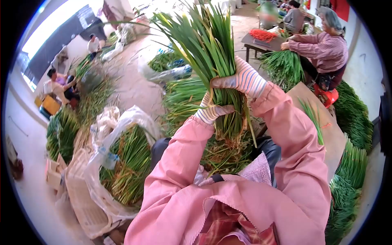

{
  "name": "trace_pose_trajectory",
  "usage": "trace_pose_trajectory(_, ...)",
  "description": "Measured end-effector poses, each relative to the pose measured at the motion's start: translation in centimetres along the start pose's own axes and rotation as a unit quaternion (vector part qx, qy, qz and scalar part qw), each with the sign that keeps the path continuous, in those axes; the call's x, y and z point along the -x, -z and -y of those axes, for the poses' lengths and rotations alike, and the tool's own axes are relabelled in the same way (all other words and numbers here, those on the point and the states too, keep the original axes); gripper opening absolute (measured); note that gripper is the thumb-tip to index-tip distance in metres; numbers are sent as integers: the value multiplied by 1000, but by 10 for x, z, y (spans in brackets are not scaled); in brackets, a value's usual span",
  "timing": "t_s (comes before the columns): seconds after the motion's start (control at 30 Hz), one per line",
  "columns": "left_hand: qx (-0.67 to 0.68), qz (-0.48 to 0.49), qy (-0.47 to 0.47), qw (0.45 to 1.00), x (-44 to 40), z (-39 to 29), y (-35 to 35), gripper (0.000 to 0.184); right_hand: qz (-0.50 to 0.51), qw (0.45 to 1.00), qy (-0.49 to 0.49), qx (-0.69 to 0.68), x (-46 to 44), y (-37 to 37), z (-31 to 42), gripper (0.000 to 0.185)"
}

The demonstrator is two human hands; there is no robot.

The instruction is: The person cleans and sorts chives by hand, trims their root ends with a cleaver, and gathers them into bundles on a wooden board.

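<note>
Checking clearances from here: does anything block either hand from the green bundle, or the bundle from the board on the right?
Nothing visible separates the left hand or right hand from the green bundle; both hold it. Toward the board, the right sleeve lies between.

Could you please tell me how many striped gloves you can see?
2: one striped glove on the left hand, low on the leaf bundle; the other glove on the right hand, higher up. Farther off, more may be hidden or too small to tell.

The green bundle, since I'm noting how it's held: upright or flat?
Upright: the bundle fans out on top, brownish ends below.
</note>
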State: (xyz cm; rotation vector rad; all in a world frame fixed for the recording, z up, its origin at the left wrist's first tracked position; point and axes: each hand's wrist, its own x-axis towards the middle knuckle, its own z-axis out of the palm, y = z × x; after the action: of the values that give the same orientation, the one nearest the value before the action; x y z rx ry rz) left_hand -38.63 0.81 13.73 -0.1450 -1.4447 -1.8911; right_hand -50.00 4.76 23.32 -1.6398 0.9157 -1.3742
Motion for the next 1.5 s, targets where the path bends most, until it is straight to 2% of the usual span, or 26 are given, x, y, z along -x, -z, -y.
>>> trace_pose_trajectory(0.1, 55, 36, 10, 998, -31, 7, -24, 67, -51, 998, 31, 29, 13, 32, 12, 69)
trace_pose_trajectory(0.17, -26, 62, 28, 997, -60, 16, -39, 64, -99, 989, 76, 78, 24, 61, 27, 64)
trace_pose_trajectory(0.3, 12, 178, 62, 982, -129, 36, -92, 53, -137, 976, 111, 124, 58, 116, 76, 64)
trace_pose_trajectory(0.43, 25, 249, 99, 963, -180, 81, -136, 58, -184, 960, 121, 173, 112, 181, 81, 69)
trace_pose_trajectory(0.47, 18, 276, 97, 956, -188, 99, -141, 61, -192, 960, 119, 166, 129, 191, 72, 60)
trace_pose_trajectory(0.5, 12, 298, 98, 949, -190, 113, -147, 65, -221, 961, 79, 147, 147, 201, 60, 62)
trace_pose_trajectory(0.53, 8, 274, 106, 956, -187, 128, -152, 71, -242, 957, 55, 147, 163, 207, 45, 64)
trace_pose_trajectory(0.57, 38, 270, 89, 958, -190, 165, -144, 61, -263, 953, 32, 144, 176, 211, 29, 65)
trace_pose_trajectory(0.63, 258, 177, 318, 895, -193, 184, -148, 47, -283, 952, -14, 117, 196, 222, 7, 68)
trace_pose_trajectory(0.77, 270, 129, 362, 883, -197, 207, -144, 45, -260, 963, 9, 71, 200, 220, 0, 89)
trace_pose_trajectory(0.83, 422, 241, 321, 813, -204, 233, -129, 47, -213, 977, 25, 12, 196, 215, 2, 100)
trace_pose_trajectory(0.87, 329, 84, 307, 889, -187, 220, -141, 47, -216, 976, 12, 21, 194, 214, 0, 106)
trace_pose_trajectory(0.9, 331, 78, 306, 889, -176, 202, -152, 47, -213, 977, 8, 17, 192, 209, -2, 106)
trace_pose_trajectory(0.97, 230, -35, 259, 937, -158, 173, -164, 48, -220, 974, 31, 48, 185, 195, -6, 105)
trace_pose_trajectory(1.0, 382, 181, 269, 865, -154, 173, -136, 46, -219, 975, -13, 26, 182, 183, -3, 104)
trace_pose_trajectory(1.03, 454, 397, 290, 743, -149, 173, -109, 45, -211, 977, -18, 18, 177, 174, -4, 104)
trace_pose_trajectory(1.07, 185, 341, 142, 911, -129, 150, -109, 46, -181, 981, 23, 61, 170, 164, -7, 91)
trace_pose_trajectory(1.13, 36, 232, 56, 970, -99, 115, -93, 58, -119, 989, 80, 46, 149, 126, 4, 80)
trace_pose_trajectory(1.17, -295, 273, -96, 911, -88, 68, -94, 56, -86, 990, 107, 36, 139, 107, 10, 74)
trace_pose_trajectory(1.23, -255, 292, 5, 922, -56, 25, -82, 52, -59, 994, 86, -18, 121, 68, 7, 76)
trace_pose_trajectory(1.27, -258, 205, -1, 944, -32, 30, -61, 44, -51, 996, 63, 29, 114, 53, -4, 75)
trace_pose_trajectory(1.3, 29, 141, 159, 977, -15, 46, -39, 40, -41, 995, 37, 83, 107, 38, -16, 74)
trace_pose_trajectory(1.33, 319, -1, 266, 909, 2, 61, -17, 38, -22, 992, 16, 127, 101, 23, -28, 73)
trace_pose_trajectory(1.4, 436, -81, 198, 874, 40, 61, -3, 39, 29, 986, 1, 162, 93, -5, -54, 81)
trace_pose_trajectory(1.47, 280, -206, 63, 935, 85, 84, 28, 36, 71, 973, 9, 222, 84, -35, -79, 92)
trace_pose_trajectory(1.5, 358, -257, 30, 897, 105, 84, 33, 35, 70, 948, 55, 306, 81, -48, -92, 91)
